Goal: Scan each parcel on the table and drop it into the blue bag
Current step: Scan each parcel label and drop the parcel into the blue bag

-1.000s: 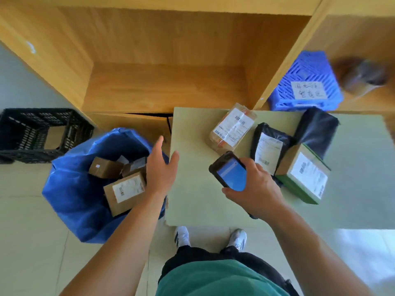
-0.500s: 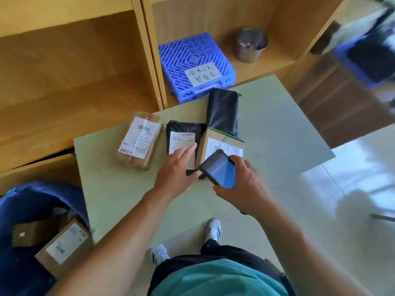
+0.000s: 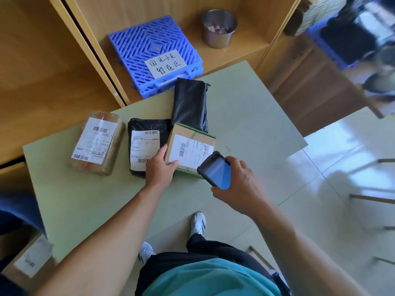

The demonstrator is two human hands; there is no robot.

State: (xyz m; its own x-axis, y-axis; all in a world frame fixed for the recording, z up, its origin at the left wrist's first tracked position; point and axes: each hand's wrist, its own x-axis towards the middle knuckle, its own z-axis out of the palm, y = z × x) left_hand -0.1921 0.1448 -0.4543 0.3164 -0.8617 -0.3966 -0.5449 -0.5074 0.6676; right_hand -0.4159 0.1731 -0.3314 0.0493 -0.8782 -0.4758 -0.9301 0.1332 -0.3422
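Several parcels lie on the pale green table (image 3: 89,197). My left hand (image 3: 159,167) grips the near left corner of a brown cardboard box (image 3: 198,139) with green tape and a white label. My right hand (image 3: 237,184) holds a handheld scanner (image 3: 215,170) with a lit blue screen just over the box's near right corner. A black labelled bag parcel (image 3: 145,144) lies left of the box and a plain black bag parcel (image 3: 190,103) behind it. A clear-wrapped brown parcel (image 3: 97,142) sits farther left. The blue bag (image 3: 19,208) shows at the left edge with a boxed parcel (image 3: 27,261) in it.
Wooden shelving (image 3: 53,67) stands behind the table. A blue plastic crate (image 3: 156,54) with a handwritten label and a metal cup (image 3: 219,27) sit on its low shelf. Tiled floor (image 3: 342,167) lies to the right, with thin chair legs (image 3: 372,198). My feet are under the table's edge.
My left hand came away from the blue bag, crossed the table and closed on the cardboard box's corner. The scanner hand moved right to the box's label. The view swung right.
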